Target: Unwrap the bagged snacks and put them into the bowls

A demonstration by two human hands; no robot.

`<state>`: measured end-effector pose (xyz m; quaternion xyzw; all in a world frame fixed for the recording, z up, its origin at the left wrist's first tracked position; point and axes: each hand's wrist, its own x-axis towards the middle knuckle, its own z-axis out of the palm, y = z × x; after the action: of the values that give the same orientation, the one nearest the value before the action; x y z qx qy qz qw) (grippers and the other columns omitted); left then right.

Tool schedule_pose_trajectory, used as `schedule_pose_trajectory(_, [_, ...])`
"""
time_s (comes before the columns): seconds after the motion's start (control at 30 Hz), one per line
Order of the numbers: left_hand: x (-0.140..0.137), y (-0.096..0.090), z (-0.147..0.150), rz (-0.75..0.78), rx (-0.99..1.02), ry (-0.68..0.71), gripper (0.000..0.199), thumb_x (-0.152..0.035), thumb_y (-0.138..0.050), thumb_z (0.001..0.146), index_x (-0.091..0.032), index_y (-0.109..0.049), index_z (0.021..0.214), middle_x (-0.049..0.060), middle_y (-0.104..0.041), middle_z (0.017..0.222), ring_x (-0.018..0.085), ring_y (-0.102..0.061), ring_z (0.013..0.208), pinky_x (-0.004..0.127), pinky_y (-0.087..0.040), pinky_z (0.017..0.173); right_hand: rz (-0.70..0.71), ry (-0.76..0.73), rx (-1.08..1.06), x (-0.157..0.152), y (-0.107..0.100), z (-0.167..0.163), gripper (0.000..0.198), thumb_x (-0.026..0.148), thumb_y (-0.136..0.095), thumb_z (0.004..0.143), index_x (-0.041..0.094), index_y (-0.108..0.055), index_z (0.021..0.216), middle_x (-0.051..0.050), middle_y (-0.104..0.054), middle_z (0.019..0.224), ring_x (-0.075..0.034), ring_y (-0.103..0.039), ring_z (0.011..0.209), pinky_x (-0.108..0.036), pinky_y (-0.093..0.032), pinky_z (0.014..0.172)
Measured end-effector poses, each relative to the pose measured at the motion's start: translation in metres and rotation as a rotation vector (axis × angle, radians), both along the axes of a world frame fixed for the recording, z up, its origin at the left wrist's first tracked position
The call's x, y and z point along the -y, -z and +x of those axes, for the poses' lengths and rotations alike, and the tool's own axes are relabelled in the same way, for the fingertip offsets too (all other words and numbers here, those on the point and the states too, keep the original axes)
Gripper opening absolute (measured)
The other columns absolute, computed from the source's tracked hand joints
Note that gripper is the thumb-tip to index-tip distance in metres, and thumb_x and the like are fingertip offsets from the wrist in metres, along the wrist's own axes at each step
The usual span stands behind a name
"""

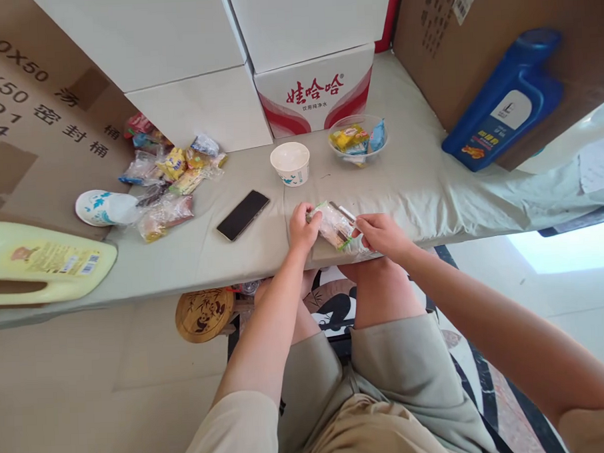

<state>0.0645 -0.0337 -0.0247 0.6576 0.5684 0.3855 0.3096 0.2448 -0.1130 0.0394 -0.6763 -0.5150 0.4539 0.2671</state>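
Two-handed, just nearside of the paper cup [291,164]. Pinching packet [333,226] with left hand [305,226]; gripping slim stick [347,213] in right hand [381,234], by packet's right edge, slanting toward cup.

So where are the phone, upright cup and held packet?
Phone [243,216]: head view, on its dark screen.
Upright cup [294,177]: head view, on its outer wall.
Held packet [332,225]: head view, mid-wrapper.

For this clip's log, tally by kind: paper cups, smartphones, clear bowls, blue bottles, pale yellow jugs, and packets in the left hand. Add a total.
Paper cups: 2 (upright cup, tipped cup)
Smartphone: 1
Clear bowl: 1
Blue bottle: 1
Pale yellow jug: 1
Packet in the left hand: 1
Total: 7
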Motion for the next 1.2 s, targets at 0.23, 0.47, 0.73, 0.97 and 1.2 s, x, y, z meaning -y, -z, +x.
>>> schedule_pose_trajectory(0.23, [0.002,0.003,0.003,0.012,-0.079,0.003,0.007,-0.020,-0.060,0.082,-0.022,-0.054,0.082,0.003,-0.061,0.092,0.018,-0.059,0.088,0.031,-0.047,0.084,0.001,-0.252,0.337,0.040,0.007,0.035,0.034,0.036,-0.042,0.088,0.022,-0.062,0.064,0.000,-0.060,0.053,-0.015,-0.055,0.053,-0.026,-0.039,0.056])
schedule_pose_trajectory(0.47, [-0.006,0.015,0.008,0.148,-0.046,-0.170,0.017,-0.022,-0.057,0.089,-0.021,-0.058,0.106,0.011,-0.059,0.114,0.022,-0.058,0.108,0.035,-0.047,0.097,0.159,-0.048,0.473,0.037,0.020,0.081,0.041,0.042,-0.044,0.089,0.019,-0.073,0.107,-0.007,-0.071,0.075,-0.024,-0.066,0.068,-0.036,-0.049,0.067])
schedule_pose_trajectory(0.73, [-0.007,0.016,0.004,0.174,-0.034,-0.069,0.026,-0.025,-0.039,0.098,-0.021,-0.065,0.094,0.009,-0.057,0.109,0.020,-0.059,0.108,0.035,-0.045,0.103,0.766,-0.190,0.542,-0.025,0.035,0.019,0.058,0.027,-0.056,0.082,0.015,-0.055,0.139,-0.019,-0.057,0.143,-0.036,-0.050,0.134,-0.053,-0.040,0.109])
schedule_pose_trajectory(0.97, [-0.004,0.013,0.008,0.143,-0.084,-0.066,0.008,-0.017,-0.057,0.083,-0.022,-0.054,0.079,0.003,-0.061,0.085,0.018,-0.059,0.084,0.030,-0.047,0.082,0.664,-0.129,0.416,-0.021,0.052,0.033,0.025,0.024,-0.046,0.085,0.020,-0.070,0.094,-0.012,-0.072,0.090,-0.028,-0.065,0.091,-0.041,-0.048,0.084])
schedule_pose_trajectory(1.2, [0.007,0.011,0.001,0.008,0.271,-0.299,0.005,-0.026,-0.046,0.091,-0.023,-0.049,0.089,0.000,-0.060,0.086,0.013,-0.059,0.064,0.025,-0.045,0.063,0.455,0.472,0.270,-0.008,0.066,0.080,0.031,0.021,-0.045,0.072,0.020,-0.064,0.096,-0.010,-0.068,0.098,-0.025,-0.062,0.084,-0.042,-0.049,0.080])
